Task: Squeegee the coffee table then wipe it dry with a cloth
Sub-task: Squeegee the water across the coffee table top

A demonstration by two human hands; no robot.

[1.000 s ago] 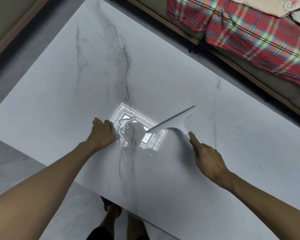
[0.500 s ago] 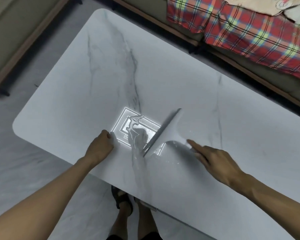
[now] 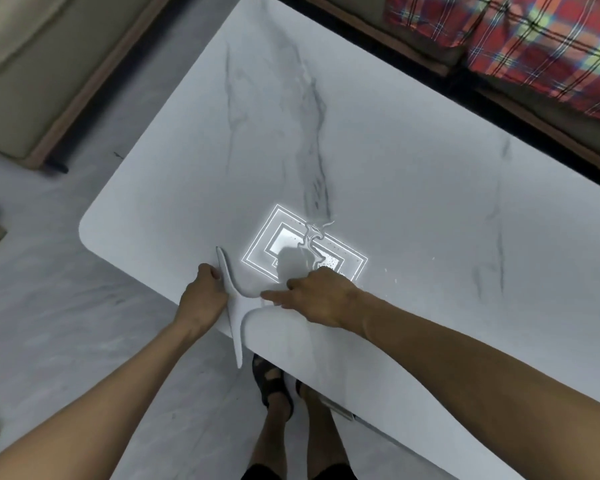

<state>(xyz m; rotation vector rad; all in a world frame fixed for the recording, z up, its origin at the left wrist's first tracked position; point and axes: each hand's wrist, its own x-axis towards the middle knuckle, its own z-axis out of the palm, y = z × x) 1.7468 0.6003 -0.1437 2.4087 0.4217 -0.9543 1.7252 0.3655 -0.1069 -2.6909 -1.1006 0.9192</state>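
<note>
White squeegee (image 3: 234, 306) at near edge of coffee table (image 3: 413, 161), blade overhanging rim. Right hand (image 3: 314, 294) grips handle, forefinger extended. Left hand (image 3: 201, 296) beside blade; grip unclear. Water streak (image 3: 312, 240) behind. Plaid cloth (image 3: 534, 39) beyond. No readable writing.

Both forearms bare to the frame's edge, no sleeves showing, no watch or rings visible on the left hand (image 3: 201, 299) or right hand (image 3: 321, 294). Down below, bare lower legs, a dark strappy sandal (image 3: 270, 384) on one foot, the other foot mostly hidden. Dark shorts (image 3: 257, 472) just peeking in at the bottom edge.
</note>
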